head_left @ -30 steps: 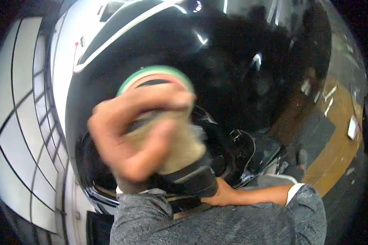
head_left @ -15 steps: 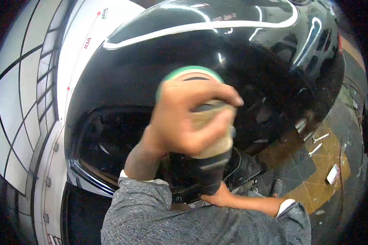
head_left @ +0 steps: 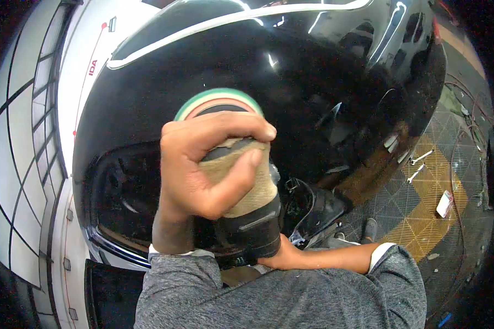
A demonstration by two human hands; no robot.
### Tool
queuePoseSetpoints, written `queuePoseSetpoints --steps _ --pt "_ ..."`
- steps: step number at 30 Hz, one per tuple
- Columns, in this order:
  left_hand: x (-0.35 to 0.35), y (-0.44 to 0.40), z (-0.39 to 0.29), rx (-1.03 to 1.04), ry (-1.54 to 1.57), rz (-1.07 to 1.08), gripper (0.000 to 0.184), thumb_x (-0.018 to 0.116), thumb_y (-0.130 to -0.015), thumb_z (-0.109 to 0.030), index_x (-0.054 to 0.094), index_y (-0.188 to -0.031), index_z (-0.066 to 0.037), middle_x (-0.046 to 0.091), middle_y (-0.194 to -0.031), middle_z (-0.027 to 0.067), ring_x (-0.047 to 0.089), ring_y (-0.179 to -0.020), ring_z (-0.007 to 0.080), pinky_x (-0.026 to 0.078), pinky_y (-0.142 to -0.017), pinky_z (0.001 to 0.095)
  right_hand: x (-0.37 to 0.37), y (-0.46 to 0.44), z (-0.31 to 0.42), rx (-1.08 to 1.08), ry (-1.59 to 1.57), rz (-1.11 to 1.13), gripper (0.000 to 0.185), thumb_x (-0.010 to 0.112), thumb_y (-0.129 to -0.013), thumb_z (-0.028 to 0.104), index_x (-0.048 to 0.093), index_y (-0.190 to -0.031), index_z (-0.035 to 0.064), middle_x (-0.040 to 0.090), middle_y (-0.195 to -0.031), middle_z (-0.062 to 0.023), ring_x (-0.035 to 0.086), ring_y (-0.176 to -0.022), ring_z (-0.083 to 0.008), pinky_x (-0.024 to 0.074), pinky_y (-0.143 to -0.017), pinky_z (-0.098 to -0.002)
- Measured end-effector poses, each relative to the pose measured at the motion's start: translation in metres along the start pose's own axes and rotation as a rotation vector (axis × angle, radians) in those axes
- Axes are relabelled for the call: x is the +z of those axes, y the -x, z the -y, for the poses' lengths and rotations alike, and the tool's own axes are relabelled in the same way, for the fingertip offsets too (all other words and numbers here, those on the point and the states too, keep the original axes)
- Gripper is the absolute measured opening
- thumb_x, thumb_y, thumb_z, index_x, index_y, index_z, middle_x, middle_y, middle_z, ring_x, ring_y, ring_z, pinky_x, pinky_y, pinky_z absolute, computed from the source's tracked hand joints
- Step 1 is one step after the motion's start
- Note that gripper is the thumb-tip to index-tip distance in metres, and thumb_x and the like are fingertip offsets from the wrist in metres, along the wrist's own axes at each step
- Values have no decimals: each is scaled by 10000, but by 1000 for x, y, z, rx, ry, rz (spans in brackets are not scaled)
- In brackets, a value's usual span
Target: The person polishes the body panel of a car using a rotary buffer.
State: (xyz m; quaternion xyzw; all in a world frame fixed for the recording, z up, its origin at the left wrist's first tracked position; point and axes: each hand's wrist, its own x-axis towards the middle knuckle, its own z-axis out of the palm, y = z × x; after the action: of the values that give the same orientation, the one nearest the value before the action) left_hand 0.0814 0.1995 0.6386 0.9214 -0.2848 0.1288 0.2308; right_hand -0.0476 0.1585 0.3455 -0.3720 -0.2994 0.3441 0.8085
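A car polisher [head_left: 252, 192] with a tan-wrapped head and a dark body is held in both hands against a glossy black car panel [head_left: 307, 82]. Its round pad [head_left: 218, 97], green at the rim with pale and orange rings inside, is at the panel's surface, partly covered by the hand. My left hand [head_left: 203, 164] curls over the polisher's head, thumb on the near side and fingers across the top. Lower down, my right hand [head_left: 282, 256] grips the rear of the body; most of its fingers are hidden behind the tool.
A white band [head_left: 225, 30] curves along the car's upper part. Left of the pad is a recessed black section [head_left: 126, 192]. On the tiled floor [head_left: 422, 219] to the right are two wrench-like tools [head_left: 417, 167], a white packet [head_left: 444, 204] and a dark hose [head_left: 460, 230].
The polisher and both hands have shifted left, the head a little further across the panel. The whole view has also slid, moving the car left and slightly up.
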Motion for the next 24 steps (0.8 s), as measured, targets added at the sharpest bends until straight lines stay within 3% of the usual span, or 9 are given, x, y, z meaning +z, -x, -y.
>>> queuePoseSetpoints --steps 2,6,8,12,14,16,18,20,24 --pt "-2 1 1 9 15 18 234 629 -687 -80 719 -882 12 724 -845 143 713 -803 230 550 -775 311 1 -4 -1 -41 28 4 504 803 -706 160 634 -1155 6 706 -1094 -169 663 -1026 -249 506 -934 -377" --pt "-23 20 -8 -108 72 -210 252 615 -698 -93 711 -890 38 722 -880 175 705 -854 240 544 -812 327 15 -17 -7 -84 33 53 509 795 -717 143 626 -1178 10 705 -1097 -166 656 -1046 -245 505 -938 -379" --pt "-28 21 -9 -160 107 -217 250 614 -691 -89 707 -882 43 721 -878 178 703 -860 247 540 -826 336 11 -15 11 105 72 102 480 791 -720 128 630 -1156 9 707 -1082 -163 656 -1043 -234 506 -935 -372" --pt "-13 3 -6 -49 -16 -8 243 619 -685 -79 719 -891 3 725 -868 146 711 -854 237 542 -813 315 4 -9 -3 34 54 59 450 796 -711 114 638 -1121 16 717 -1042 -145 672 -999 -219 525 -896 -362" --pt "-5 1 -2 -30 15 -1 243 617 -690 -75 718 -898 -1 725 -870 142 715 -849 238 543 -810 312 -4 -3 -1 -26 69 7 456 795 -707 118 640 -1126 23 719 -1037 -146 683 -985 -247 531 -889 -376" --pt "-14 5 -3 -18 22 -36 240 613 -698 -66 716 -903 4 726 -873 145 715 -860 235 544 -814 313 -11 -1 17 45 128 13 480 803 -701 142 637 -1135 23 717 -1047 -156 686 -990 -267 529 -901 -382" --pt "-30 17 -4 -106 25 -211 297 609 -713 -157 690 -905 55 710 -878 220 697 -819 282 547 -805 376 -17 -2 39 85 195 50 507 812 -690 191 637 -1132 15 713 -1060 -166 684 -1008 -277 527 -903 -380" --pt "-53 33 4 -103 102 -296 278 573 -807 -108 655 -1011 63 690 -960 234 677 -855 289 541 -808 389 -25 -4 53 96 298 70 529 810 -704 233 624 -1151 20 711 -1052 -177 687 -1000 -286 529 -893 -385" --pt "-86 53 3 -118 173 -659 232 570 -841 -67 657 -998 80 693 -943 222 677 -836 260 543 -802 351 -39 -6 114 84 505 68 640 791 -757 388 544 -1222 25 701 -1002 -219 700 -954 -320 539 -846 -417"
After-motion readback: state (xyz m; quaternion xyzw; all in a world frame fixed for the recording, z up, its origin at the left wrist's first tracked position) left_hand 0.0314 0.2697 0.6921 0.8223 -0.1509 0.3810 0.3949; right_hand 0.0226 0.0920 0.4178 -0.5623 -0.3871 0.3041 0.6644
